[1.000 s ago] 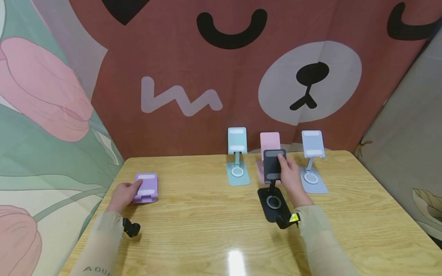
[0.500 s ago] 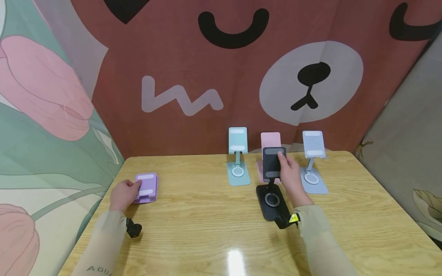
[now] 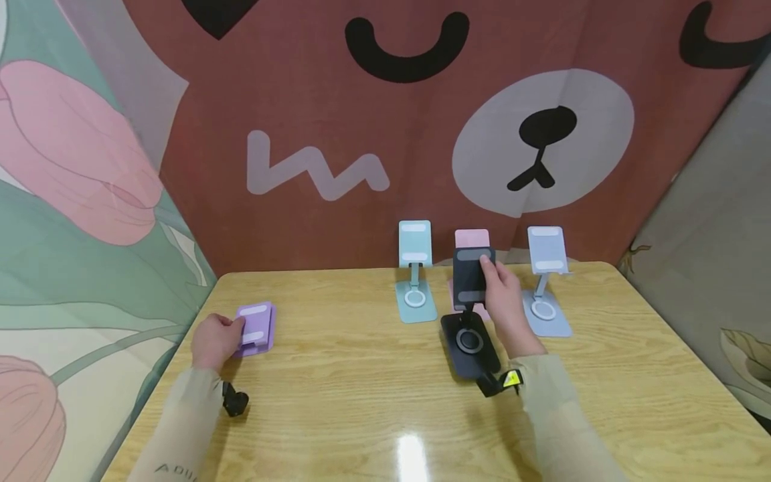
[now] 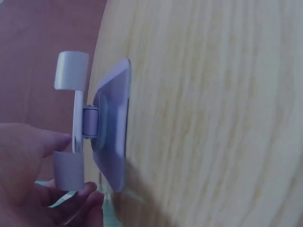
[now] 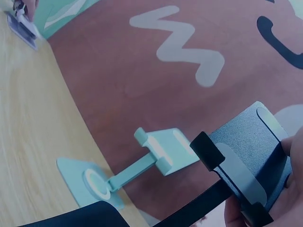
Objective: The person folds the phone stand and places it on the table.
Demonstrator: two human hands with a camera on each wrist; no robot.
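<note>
On the left of the table, a purple phone stand lies folded down, its plate close over its base. My left hand pinches its left edge, thumb on the plate; in the left wrist view the fingers reach behind the lower hook of the purple stand. A black phone stand, unfolded upright, is in my right hand, which grips the right edge of its upper plate with the thumb on the front. The right wrist view shows the black plate tilted, fingers partly behind it.
Along the back edge stand a teal phone stand, a pink phone stand mostly hidden behind the black one, and a light blue phone stand. A printed cloth hangs right behind the wooden table.
My right hand has moved the black stand a little back and to the left, covering more of the pink one. The left hand's grip on the purple stand has shifted slightly.
</note>
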